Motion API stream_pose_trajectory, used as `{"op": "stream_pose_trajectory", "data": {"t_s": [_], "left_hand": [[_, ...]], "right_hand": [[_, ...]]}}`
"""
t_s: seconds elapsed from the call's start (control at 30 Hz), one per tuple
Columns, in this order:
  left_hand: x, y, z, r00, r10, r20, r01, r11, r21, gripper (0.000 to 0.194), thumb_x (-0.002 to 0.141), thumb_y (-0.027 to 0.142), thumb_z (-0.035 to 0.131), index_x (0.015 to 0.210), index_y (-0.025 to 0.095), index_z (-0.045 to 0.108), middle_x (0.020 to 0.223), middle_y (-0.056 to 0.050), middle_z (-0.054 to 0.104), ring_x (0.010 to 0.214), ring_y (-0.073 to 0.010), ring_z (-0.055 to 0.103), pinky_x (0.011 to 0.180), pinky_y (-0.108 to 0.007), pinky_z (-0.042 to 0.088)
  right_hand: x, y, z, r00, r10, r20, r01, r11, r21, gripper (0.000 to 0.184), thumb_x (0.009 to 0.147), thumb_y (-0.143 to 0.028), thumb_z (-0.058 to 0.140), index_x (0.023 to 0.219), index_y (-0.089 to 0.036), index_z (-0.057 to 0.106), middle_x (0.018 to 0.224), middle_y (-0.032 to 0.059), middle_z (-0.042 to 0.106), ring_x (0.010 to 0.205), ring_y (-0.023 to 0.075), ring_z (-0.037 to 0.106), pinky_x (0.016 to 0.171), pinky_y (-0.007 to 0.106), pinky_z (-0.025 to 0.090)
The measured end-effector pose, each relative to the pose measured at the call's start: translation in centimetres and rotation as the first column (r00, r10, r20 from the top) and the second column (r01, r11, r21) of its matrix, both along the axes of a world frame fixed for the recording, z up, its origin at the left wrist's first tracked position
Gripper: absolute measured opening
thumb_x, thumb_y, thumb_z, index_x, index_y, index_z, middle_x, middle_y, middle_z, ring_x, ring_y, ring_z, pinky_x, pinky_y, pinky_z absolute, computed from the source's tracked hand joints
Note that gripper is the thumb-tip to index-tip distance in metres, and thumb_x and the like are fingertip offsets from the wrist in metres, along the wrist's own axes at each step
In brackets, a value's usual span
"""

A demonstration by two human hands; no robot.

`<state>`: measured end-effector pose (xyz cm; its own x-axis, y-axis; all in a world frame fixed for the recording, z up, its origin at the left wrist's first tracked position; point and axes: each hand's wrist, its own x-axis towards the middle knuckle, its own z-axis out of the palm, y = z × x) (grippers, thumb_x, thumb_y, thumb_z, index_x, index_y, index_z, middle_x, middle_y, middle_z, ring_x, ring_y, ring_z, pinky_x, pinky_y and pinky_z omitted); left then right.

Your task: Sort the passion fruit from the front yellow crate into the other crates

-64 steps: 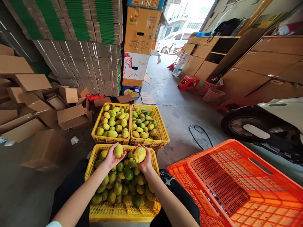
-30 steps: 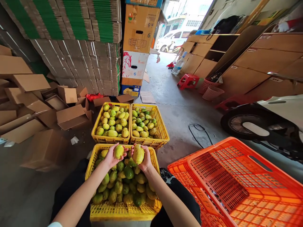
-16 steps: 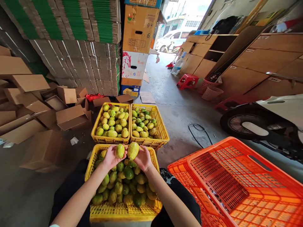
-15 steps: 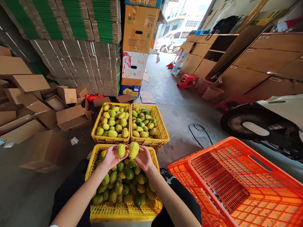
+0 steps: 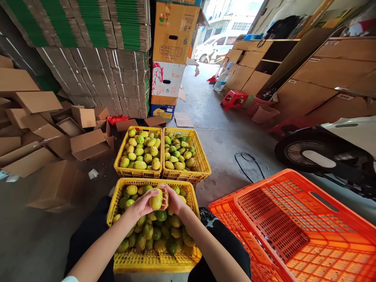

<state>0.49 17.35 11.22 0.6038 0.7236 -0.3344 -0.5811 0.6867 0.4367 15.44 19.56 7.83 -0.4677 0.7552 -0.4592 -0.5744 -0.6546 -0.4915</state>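
**Firm Yellow Fruit Held Close Over a Full Crate**

At far left, open cardboard boxes point(image 5: 91, 145) lie tumbled on the floor beneath tall bundles of flattened cardboard point(image 5: 91, 74). Next, at the back, the left rear crate point(image 5: 138, 172) holds yellow and green fruit. The front crate point(image 5: 155, 267), between the person's knees, is filled with greener, darker fruit.

Above it, the left hand point(image 5: 146, 203) has its fingers wrapped around a yellow fruit point(image 5: 156, 201), thumb across the near face. The piece looks fairly light, firm and stiff, with a smooth, slightly shiny skin that may slip; it would probably bruise under a hard squeeze. The best hold is likely around its widest part, palm underneath, with the fingers spread.

Just beside it, the right hand point(image 5: 173, 200) bends its fingers around what looks like a second fruit point(image 5: 166, 200), mostly covered, so its shape is hard to tell.

Further right stand the right rear crate point(image 5: 202, 166), the large orange crate point(image 5: 272, 223) and, behind that, a dark wheel point(image 5: 296, 154).
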Motion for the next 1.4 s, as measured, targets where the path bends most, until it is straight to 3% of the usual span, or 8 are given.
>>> {"op": "stream_pose_trajectory", "data": {"t_s": [0.1, 0.23, 0.37, 0.57, 0.7, 0.87, 1.2, 1.4], "left_hand": [[0.1, 0.1, -0.1, 0.998, -0.024, -0.059, 0.024, 1.000, -0.007, 0.028, 0.078, 0.020, 0.069, 0.104, 0.015, 0.060, 0.074, -0.004, 0.062, 0.060, -0.0178, 0.062, 0.052, -0.027, 0.052], [0.0, 0.9, -0.1, 0.998, 0.042, -0.056, -0.049, 0.990, -0.130, 0.021, 0.079, 0.024, 0.070, 0.094, 0.014, 0.059, 0.067, -0.001, 0.056, 0.055, -0.0126, 0.056, 0.048, -0.020, 0.046], [-0.3, 1.3, 0.8, 0.987, 0.159, 0.012, -0.155, 0.973, -0.170, 0.016, 0.086, 0.029, 0.065, 0.084, 0.013, 0.059, 0.069, -0.003, 0.058, 0.057, -0.0119, 0.057, 0.052, -0.021, 0.048], [-1.6, 1.6, 2.8, 0.944, 0.304, 0.129, -0.280, 0.944, -0.174, 0.023, 0.084, 0.022, 0.056, 0.101, 0.009, 0.062, 0.093, -0.014, 0.071, 0.088, -0.0255, 0.071, 0.079, -0.041, 0.060], [-1.8, 1.7, 3.2, 0.936, 0.344, 0.069, -0.328, 0.928, -0.179, 0.023, 0.090, 0.025, 0.058, 0.107, 0.010, 0.059, 0.106, -0.018, 0.071, 0.095, -0.0252, 0.072, 0.083, -0.036, 0.060], [-1.0, 1.4, 2.8, 0.939, 0.341, 0.038, -0.329, 0.927, -0.182, 0.012, 0.089, 0.025, 0.062, 0.093, 0.016, 0.055, 0.083, -0.006, 0.065, 0.072, -0.0149, 0.067, 0.064, -0.025, 0.060], [-0.5, 1.1, 1.0, 0.958, 0.288, -0.003, -0.285, 0.945, -0.161, 0.007, 0.082, 0.015, 0.064, 0.086, 0.012, 0.059, 0.073, -0.002, 0.058, 0.056, -0.0082, 0.055, 0.046, -0.015, 0.046], [-1.2, 1.9, 1.8, 0.930, 0.367, 0.008, -0.360, 0.918, -0.167, 0.018, 0.092, 0.027, 0.055, 0.089, 0.011, 0.062, 0.077, -0.007, 0.064, 0.066, -0.0151, 0.064, 0.057, -0.023, 0.057]], "right_hand": [[0.0, -0.1, -0.7, 0.997, 0.076, 0.017, -0.076, 0.996, -0.047, 0.019, 0.076, -0.035, 0.066, 0.083, -0.018, 0.059, 0.052, -0.0051, 0.053, 0.041, 0.0129, 0.049, 0.043, 0.023, 0.045], [0.4, 0.2, -0.8, 0.995, 0.071, -0.076, -0.077, 0.995, -0.070, 0.017, 0.073, -0.031, 0.061, 0.083, -0.018, 0.058, 0.062, -0.0008, 0.061, 0.056, 0.0175, 0.062, 0.064, 0.033, 0.057], [0.4, 0.3, -0.1, 0.995, 0.088, -0.048, -0.093, 0.989, -0.112, 0.015, 0.083, -0.030, 0.060, 0.089, -0.016, 0.060, 0.071, 0.0030, 0.068, 0.068, 0.0205, 0.069, 0.070, 0.035, 0.058], [0.8, 0.5, 2.0, 0.989, -0.146, -0.038, 0.136, 0.971, -0.195, 0.020, 0.091, -0.035, 0.066, 0.099, -0.017, 0.062, 0.081, 0.0035, 0.073, 0.069, 0.0165, 0.070, 0.063, 0.029, 0.059], [1.9, 1.0, 2.9, 0.960, -0.267, -0.080, 0.247, 0.949, -0.197, 0.015, 0.088, -0.030, 0.066, 0.095, -0.016, 0.063, 0.082, 0.0065, 0.073, 0.074, 0.0187, 0.071, 0.066, 0.029, 0.060], [1.9, 0.5, 3.0, 0.977, -0.133, -0.165, 0.123, 0.990, -0.064, 0.021, 0.080, -0.030, 0.071, 0.092, -0.014, 0.063, 0.083, 0.0084, 0.071, 0.063, 0.0149, 0.064, 0.050, 0.021, 0.051], [0.5, -0.5, 2.1, 0.989, -0.045, -0.144, 0.044, 0.999, -0.005, 0.022, 0.080, -0.033, 0.071, 0.090, -0.015, 0.064, 0.074, 0.0049, 0.069, 0.065, 0.0171, 0.065, 0.053, 0.024, 0.052], [1.1, -0.2, 3.7, 0.975, -0.064, -0.213, 0.065, 0.998, -0.003, 0.033, 0.084, -0.045, 0.062, 0.101, -0.017, 0.065, 0.087, 0.0084, 0.073, 0.088, 0.0273, 0.071, 0.074, 0.041, 0.060]]}}
